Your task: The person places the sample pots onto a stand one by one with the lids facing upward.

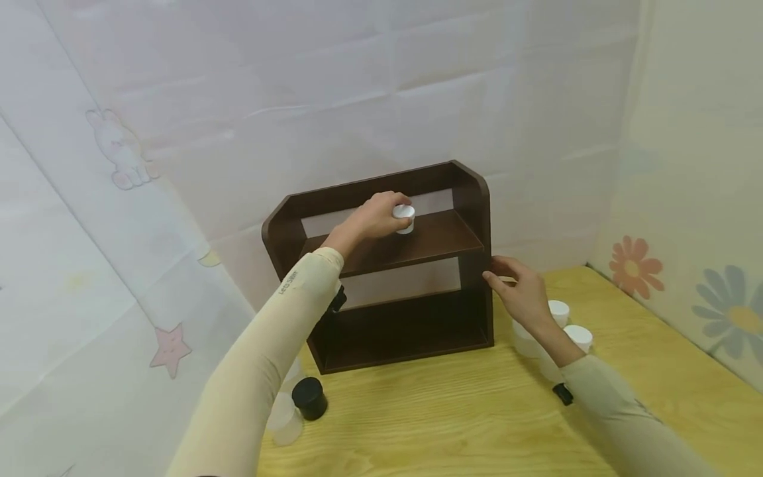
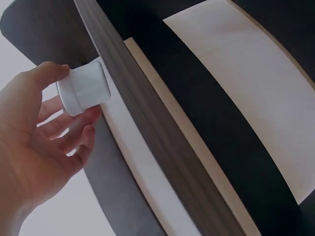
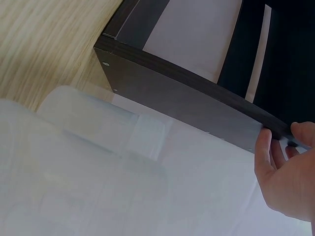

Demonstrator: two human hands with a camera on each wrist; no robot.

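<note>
A small white jar [image 1: 404,218] is pinched between the thumb and fingers of my left hand [image 1: 377,217], low over the upper board of a dark brown two-tier shelf [image 1: 411,240]. In the left wrist view the jar [image 2: 87,88] has its wider lid toward the palm and its base toward the shelf board [image 2: 147,123]. My right hand [image 1: 524,297] holds the shelf's right side panel, thumb at the front edge and fingers along the outer face. The right wrist view shows this grip of the hand [image 3: 288,182] on the panel [image 3: 187,110].
Translucent bottles with white caps [image 1: 578,336] stand right of the shelf, partly behind my right forearm. Left of it, a black-lidded container [image 1: 309,398] and a translucent container [image 1: 285,421] stand on the wood-grain table [image 1: 405,411]. A pale wall covering [image 1: 334,99] hangs behind.
</note>
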